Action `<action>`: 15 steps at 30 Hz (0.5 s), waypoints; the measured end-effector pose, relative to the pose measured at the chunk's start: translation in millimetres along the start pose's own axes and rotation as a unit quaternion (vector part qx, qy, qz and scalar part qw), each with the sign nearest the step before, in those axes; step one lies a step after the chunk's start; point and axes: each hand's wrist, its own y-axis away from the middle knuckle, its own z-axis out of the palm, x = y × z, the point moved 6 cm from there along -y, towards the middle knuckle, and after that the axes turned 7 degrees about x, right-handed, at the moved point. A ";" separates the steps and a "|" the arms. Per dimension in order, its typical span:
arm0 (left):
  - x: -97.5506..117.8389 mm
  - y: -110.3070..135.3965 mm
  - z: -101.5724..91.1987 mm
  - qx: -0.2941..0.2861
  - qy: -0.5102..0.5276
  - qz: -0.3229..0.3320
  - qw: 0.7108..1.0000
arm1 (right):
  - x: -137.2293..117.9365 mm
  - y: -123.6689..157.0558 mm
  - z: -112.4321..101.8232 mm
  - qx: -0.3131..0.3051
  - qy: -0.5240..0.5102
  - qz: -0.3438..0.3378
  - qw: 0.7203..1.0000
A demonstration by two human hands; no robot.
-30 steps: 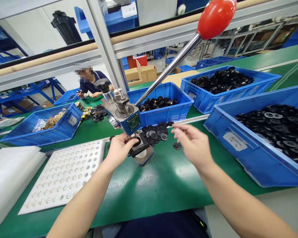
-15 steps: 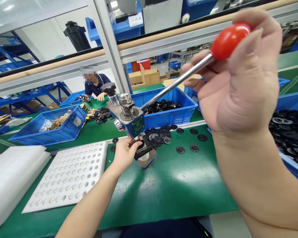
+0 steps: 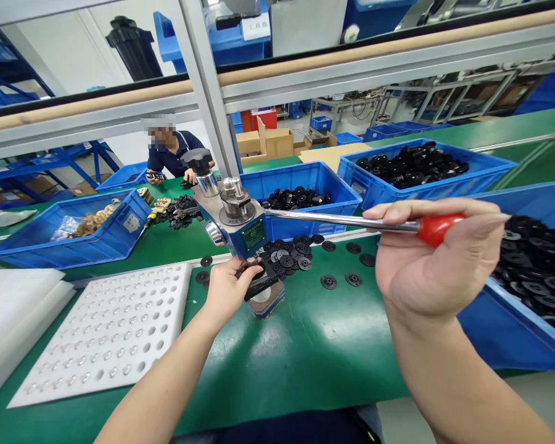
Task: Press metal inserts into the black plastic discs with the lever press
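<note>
A small blue hand press (image 3: pixel 240 225) stands on the green bench mat. Its steel lever (image 3: pixel 342 219) lies nearly level, and my right hand (image 3: pixel 435 259) is wrapped round the lever's red knob (image 3: pixel 437 228). My left hand (image 3: pixel 229 287) is closed at the press base, its fingers pinching a small dark part on the black fixture (image 3: pixel 261 283) under the ram. A pile of black discs (image 3: pixel 289 254) lies just right of the press, with a few loose discs (image 3: pixel 337 280) beside it.
A white foam tray (image 3: pixel 111 330) with rows of holes lies at left, beside white foam sheets (image 3: pixel 9 327). Blue bins of black parts (image 3: pixel 411 163) stand behind and at right. Another person (image 3: pixel 169 154) works at the far side. A metal frame post (image 3: pixel 203 80) rises behind the press.
My right hand went up from the discs, took the red knob and pulled the lever down from steeply raised to nearly level. My left hand stayed at the fixture.
</note>
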 end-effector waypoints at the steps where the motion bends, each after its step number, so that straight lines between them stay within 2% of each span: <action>1: 2.6 0.3 -0.8 0.002 0.001 -0.004 1.000 | 1.6 1.8 -3.4 0.005 0.006 -0.007 1.000; 4: 11.1 1.1 -2.4 0.008 0.003 -0.008 1.000 | 9.5 8.3 -17.5 0.018 0.044 -0.035 0.998; 6: 15.9 1.7 -3.0 0.016 0.002 -0.004 1.000 | 13.3 13.2 -26.3 0.027 0.069 -0.076 0.994; 10: 18.1 2.7 -1.2 0.028 0.007 0.000 1.000 | 7.0 18.3 -30.8 0.049 0.123 -0.162 0.978; 12: 13.7 2.8 1.8 0.025 0.009 -0.006 1.000 | 2.3 15.7 -28.9 0.038 0.188 -0.147 0.970; 15: 3.9 3.4 7.1 0.020 0.015 -0.013 1.000 | 1.2 12.3 -33.7 0.017 0.300 -0.087 0.950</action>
